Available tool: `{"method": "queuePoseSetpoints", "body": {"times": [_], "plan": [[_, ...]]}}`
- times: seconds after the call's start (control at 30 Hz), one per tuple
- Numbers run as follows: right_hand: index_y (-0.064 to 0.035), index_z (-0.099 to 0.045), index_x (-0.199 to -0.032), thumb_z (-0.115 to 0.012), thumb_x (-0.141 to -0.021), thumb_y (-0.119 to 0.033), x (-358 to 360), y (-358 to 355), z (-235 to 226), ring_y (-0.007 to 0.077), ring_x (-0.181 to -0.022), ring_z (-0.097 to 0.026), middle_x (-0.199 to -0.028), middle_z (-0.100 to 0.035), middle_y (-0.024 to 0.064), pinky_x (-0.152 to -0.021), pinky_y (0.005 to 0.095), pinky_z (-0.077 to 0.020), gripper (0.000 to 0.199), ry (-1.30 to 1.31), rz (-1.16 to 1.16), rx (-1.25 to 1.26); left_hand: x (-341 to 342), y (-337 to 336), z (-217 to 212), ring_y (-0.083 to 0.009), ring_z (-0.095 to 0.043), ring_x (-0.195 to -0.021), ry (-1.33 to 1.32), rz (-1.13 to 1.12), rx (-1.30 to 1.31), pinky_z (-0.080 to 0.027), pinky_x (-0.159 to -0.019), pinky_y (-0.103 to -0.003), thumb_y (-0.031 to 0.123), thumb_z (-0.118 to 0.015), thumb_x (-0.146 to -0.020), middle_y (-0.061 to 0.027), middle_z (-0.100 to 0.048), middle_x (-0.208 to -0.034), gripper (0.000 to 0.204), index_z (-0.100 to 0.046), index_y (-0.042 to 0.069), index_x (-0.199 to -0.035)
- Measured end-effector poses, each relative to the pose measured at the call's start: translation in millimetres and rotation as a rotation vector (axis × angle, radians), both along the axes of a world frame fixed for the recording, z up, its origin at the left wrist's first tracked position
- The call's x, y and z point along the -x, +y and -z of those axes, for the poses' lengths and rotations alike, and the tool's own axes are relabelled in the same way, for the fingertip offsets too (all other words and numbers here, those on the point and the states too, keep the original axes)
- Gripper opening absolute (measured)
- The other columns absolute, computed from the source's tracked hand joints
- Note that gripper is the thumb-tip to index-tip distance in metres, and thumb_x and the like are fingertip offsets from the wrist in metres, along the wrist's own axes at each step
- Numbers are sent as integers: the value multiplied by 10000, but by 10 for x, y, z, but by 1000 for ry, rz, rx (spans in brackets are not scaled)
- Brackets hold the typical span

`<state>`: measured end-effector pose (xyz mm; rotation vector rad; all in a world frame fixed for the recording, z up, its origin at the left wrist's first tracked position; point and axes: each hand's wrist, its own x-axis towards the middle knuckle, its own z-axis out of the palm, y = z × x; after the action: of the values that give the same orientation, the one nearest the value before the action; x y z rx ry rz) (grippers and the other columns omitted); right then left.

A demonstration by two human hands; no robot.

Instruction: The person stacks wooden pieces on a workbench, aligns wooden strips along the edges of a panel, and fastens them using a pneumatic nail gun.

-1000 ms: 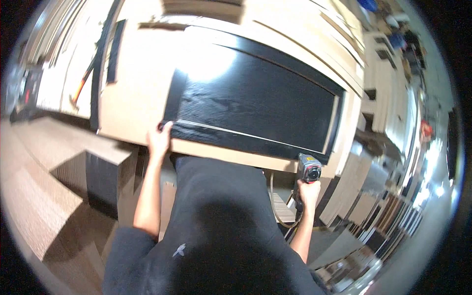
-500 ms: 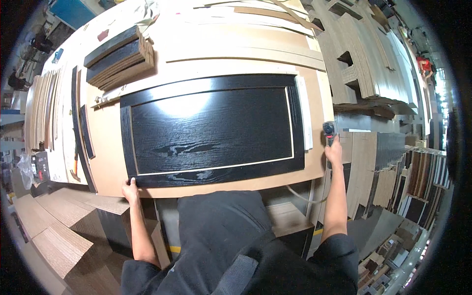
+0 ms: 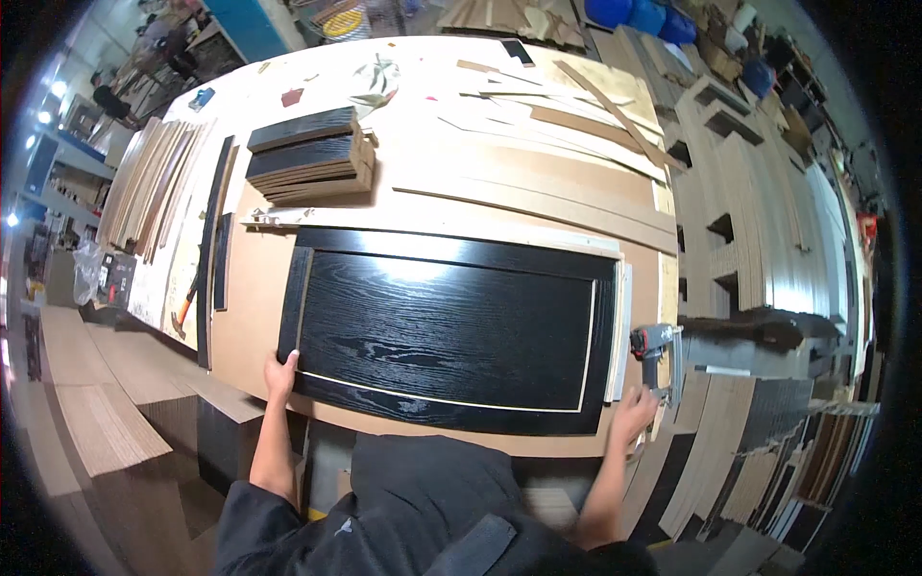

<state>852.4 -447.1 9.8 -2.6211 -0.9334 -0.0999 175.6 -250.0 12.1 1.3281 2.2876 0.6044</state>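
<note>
A black wood-grain cabinet door (image 3: pixel 432 336) with a raised frame and a pale line round its panel lies flat on the workbench. My left hand (image 3: pixel 280 372) grips its near left edge, thumb on top and fingers mostly hidden. At the bench's right edge a black and grey nail gun (image 3: pixel 653 348) rests on its side beside the door. My right hand (image 3: pixel 632 417) is just below the gun's handle, fingers bent toward its lower end. Whether they still grip it is not clear. Along the door's right side lies a white strip (image 3: pixel 620 360).
Beyond the door stands a stack of black-faced boards (image 3: pixel 307 158). Long thin wood strips (image 3: pixel 538 206) lie across the far bench. To the left are dark strips (image 3: pixel 213 250), a hammer (image 3: pixel 182 312) and pale slats (image 3: pixel 154 182). Panel stacks (image 3: pixel 749 230) crowd the right.
The view has shifted, so the bench sits lower and further right. My right hand has slid down from its grip round the nail gun, which now lies turned sideways. My left hand stays on the door.
</note>
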Motion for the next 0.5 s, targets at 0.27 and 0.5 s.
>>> {"method": "queuePoseSetpoints", "body": {"times": [0.27, 0.5], "plan": [[24, -668, -1040, -698, -815, -367, 854, -129, 217, 415, -976, -610, -1035, -651, 253, -854, 467, -467, 452, 372, 360, 27, 55, -10, 103, -416, -559, -1020, 219, 76, 10, -446, -900, -471, 399, -728, -773, -247, -585, -1066, 571, -562, -65, -1062], [-3, -693, -921, -767, -767, -340, 1224, -444, 88, 404, -885, -636, -935, -682, 222, -815, 453, -486, 378, 369, 512, 85, 131, 108, -80, -404, -564, -1036, 204, 84, 89, -459, -891, -476, 435, -760, -742, -226, -605, -1070, 608, -575, -34, -1080]]}}
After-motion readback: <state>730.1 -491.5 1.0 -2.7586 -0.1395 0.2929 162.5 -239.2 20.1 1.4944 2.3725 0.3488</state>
